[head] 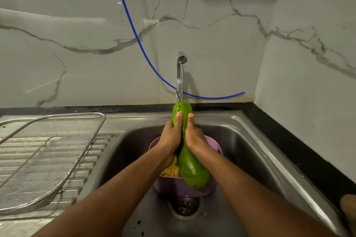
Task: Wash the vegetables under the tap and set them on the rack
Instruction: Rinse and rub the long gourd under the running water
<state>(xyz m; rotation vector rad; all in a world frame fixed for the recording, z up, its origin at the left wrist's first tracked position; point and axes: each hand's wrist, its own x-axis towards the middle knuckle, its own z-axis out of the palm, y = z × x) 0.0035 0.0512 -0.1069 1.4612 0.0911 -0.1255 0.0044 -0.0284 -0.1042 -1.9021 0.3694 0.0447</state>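
Note:
A long green bottle gourd (190,167) is held over the sink, its far end under the running tap (181,75). My left hand (171,136) and my right hand (194,136) both grip its narrow middle, thumbs pressed on the upper bulb. Water streams from the spout onto the gourd's top. Below it a purple colander (185,188) sits in the sink, holding yellowish vegetable pieces (171,171) partly hidden by my left wrist. The wire mesh rack (44,152) lies on the drainboard at the left, with nothing on it.
The steel sink (250,152) has its drain (185,206) just in front of the colander. A blue hose (134,31) hangs along the marble wall behind the tap. A black counter edge (289,140) runs along the right side.

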